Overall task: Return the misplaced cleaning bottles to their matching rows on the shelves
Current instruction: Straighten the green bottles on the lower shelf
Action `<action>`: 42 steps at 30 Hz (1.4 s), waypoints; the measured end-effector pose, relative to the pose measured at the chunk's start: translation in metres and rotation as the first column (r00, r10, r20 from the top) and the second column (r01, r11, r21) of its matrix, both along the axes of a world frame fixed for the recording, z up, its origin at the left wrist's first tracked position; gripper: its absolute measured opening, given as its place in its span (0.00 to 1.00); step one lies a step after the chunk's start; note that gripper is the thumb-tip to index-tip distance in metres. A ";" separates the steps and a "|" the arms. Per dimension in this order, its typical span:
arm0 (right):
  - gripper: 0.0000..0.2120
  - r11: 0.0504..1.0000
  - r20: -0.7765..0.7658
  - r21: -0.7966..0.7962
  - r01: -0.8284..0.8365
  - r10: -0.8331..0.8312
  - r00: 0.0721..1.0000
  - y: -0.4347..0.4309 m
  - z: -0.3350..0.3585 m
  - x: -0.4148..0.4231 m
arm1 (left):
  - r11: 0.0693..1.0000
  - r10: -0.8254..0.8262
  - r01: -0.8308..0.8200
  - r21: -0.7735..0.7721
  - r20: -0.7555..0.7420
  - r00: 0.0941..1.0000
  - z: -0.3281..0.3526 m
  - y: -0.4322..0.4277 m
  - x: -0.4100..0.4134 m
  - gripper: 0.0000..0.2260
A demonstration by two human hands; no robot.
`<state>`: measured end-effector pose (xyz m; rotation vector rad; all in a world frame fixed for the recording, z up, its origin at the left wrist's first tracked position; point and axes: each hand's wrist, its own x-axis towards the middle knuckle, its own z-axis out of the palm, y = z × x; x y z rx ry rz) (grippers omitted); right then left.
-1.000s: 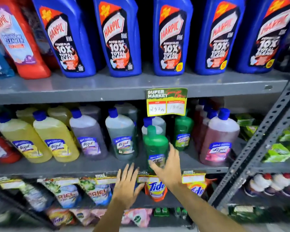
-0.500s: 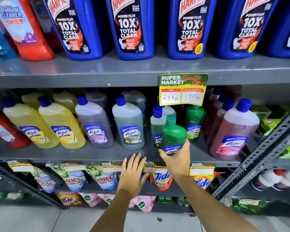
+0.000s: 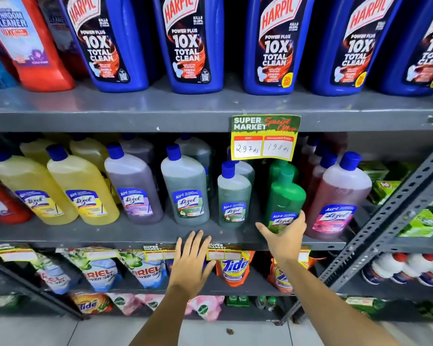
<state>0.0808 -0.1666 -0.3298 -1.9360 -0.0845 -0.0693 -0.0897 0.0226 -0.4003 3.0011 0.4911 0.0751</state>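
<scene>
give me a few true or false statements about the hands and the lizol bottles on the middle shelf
1. The right hand is at the base of the green Lizol bottle. True.
2. The left hand holds a yellow Lizol bottle. False: it is open and empty, at the middle shelf edge.
3. The green Lizol bottle stands upright. False: it is tilted.
4. The pink Lizol bottle is to the right of the green one. True.
5. The price tag shows 198 as the discounted price. True.
6. Red Harpic bottles fill the top shelf. False: the Harpic bottles are blue.
</scene>
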 end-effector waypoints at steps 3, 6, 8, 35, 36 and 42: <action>0.55 1.000 -0.016 0.019 0.023 -0.023 1.000 0.004 -0.007 -0.003 | 1.000 -0.006 0.006 0.001 0.002 1.000 -0.001 0.002 0.000 0.29; 0.51 0.999 -0.028 -0.008 0.049 -0.050 0.998 0.005 -0.006 0.001 | 1.000 -0.021 0.021 0.005 0.009 1.000 -0.001 0.003 -0.001 0.29; 0.48 0.999 -0.033 -0.038 0.034 -0.035 0.999 0.005 -0.005 0.004 | 1.000 -0.019 0.019 0.000 0.011 1.000 0.000 0.003 -0.001 0.29; 0.44 0.988 -0.079 -0.107 -0.111 0.102 0.992 0.001 -0.006 0.018 | 0.999 -0.022 0.022 0.043 0.000 1.000 -0.003 0.001 0.000 0.27; 0.44 0.987 -0.075 -0.108 -0.115 0.107 0.991 0.001 -0.006 0.018 | 0.999 -0.025 0.025 0.040 0.002 1.000 -0.003 0.001 0.000 0.27; 0.41 0.984 -0.072 -0.095 -0.148 0.142 0.987 -0.001 -0.004 0.019 | 0.998 -0.030 0.030 0.052 0.013 0.999 -0.002 0.003 -0.002 0.27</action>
